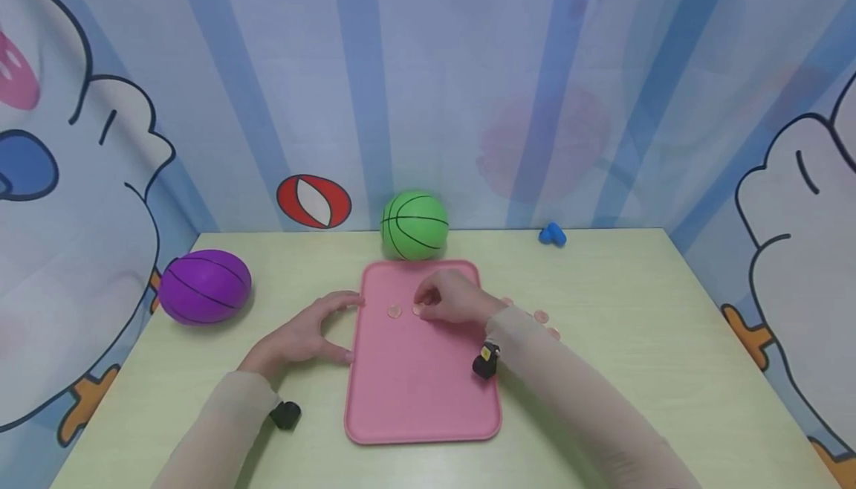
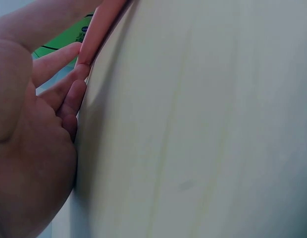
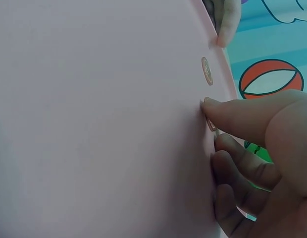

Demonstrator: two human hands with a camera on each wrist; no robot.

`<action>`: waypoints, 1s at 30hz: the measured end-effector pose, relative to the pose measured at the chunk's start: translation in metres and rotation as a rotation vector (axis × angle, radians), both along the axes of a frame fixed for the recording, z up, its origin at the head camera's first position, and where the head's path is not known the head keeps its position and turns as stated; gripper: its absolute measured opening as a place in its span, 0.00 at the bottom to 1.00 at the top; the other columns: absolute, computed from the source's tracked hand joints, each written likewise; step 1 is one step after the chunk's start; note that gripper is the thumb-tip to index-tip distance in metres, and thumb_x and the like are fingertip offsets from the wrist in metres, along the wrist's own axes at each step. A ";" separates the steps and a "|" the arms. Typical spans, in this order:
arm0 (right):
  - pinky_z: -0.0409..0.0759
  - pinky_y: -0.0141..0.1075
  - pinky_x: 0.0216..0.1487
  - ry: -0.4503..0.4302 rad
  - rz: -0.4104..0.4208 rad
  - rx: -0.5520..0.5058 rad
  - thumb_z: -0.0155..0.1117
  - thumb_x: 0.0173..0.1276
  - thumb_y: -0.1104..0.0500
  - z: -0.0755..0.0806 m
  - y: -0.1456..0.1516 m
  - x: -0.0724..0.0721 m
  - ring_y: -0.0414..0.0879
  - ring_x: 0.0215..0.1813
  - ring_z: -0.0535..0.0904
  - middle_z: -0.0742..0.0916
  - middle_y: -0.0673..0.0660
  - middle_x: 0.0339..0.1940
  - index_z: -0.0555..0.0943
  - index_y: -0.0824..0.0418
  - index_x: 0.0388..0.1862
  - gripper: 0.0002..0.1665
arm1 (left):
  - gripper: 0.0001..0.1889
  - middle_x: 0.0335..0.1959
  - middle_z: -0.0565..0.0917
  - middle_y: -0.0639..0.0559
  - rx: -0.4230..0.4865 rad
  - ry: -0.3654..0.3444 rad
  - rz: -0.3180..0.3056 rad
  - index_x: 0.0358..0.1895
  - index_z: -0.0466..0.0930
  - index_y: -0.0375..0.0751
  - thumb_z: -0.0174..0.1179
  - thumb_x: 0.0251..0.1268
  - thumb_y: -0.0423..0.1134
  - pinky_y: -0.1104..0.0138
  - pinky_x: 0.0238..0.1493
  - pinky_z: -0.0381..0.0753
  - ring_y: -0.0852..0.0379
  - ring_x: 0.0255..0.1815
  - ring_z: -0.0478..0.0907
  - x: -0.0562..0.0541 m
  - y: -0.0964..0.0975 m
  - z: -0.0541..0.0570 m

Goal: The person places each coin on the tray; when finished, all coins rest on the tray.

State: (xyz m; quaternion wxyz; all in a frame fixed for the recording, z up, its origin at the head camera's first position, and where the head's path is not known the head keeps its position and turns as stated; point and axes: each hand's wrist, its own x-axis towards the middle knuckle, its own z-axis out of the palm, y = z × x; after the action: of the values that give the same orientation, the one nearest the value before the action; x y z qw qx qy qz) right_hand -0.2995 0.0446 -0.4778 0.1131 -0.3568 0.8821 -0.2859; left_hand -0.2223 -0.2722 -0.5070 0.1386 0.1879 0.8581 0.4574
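Pink tray (image 1: 421, 392), far edge bounded by green ball (image 1: 414, 226); left grip (image 1: 301, 334) spread at left edge; right grip (image 1: 456, 297) pinching coin (image 1: 417, 310).

Pink tray (image 1: 421, 400), two coppery coins (image 1: 394, 311) inside, more coins (image 1: 541, 316) beside it
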 end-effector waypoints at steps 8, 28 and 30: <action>0.84 0.35 0.49 0.003 0.033 -0.033 0.77 0.66 0.60 0.003 0.011 -0.001 0.42 0.42 0.83 0.89 0.49 0.37 0.89 0.59 0.43 0.09 | 0.52 0.83 0.62 0.47 0.003 -0.011 0.008 0.79 0.68 0.53 0.85 0.46 0.44 0.32 0.81 0.46 0.37 0.83 0.55 0.001 0.001 0.002; 0.83 0.39 0.46 -0.176 -0.152 -0.053 0.72 0.72 0.57 0.025 0.107 -0.001 0.47 0.44 0.82 0.88 0.51 0.43 0.88 0.57 0.56 0.15 | 0.52 0.83 0.62 0.48 0.004 -0.014 0.010 0.78 0.68 0.55 0.85 0.46 0.44 0.31 0.80 0.45 0.37 0.83 0.54 0.000 0.001 0.000; 0.83 0.40 0.46 -0.165 -0.168 -0.041 0.71 0.72 0.58 0.025 0.118 -0.003 0.47 0.43 0.83 0.89 0.51 0.43 0.88 0.58 0.56 0.16 | 0.51 0.83 0.62 0.48 0.003 -0.017 0.014 0.78 0.68 0.55 0.85 0.46 0.44 0.30 0.80 0.45 0.37 0.83 0.54 0.001 0.001 0.000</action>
State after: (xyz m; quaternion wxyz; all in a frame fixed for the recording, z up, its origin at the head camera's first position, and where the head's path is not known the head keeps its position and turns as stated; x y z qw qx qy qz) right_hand -0.3027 0.1625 -0.4528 0.1536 -0.2590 0.8906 -0.3408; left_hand -0.2218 -0.2713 -0.5069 0.1423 0.1785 0.8574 0.4613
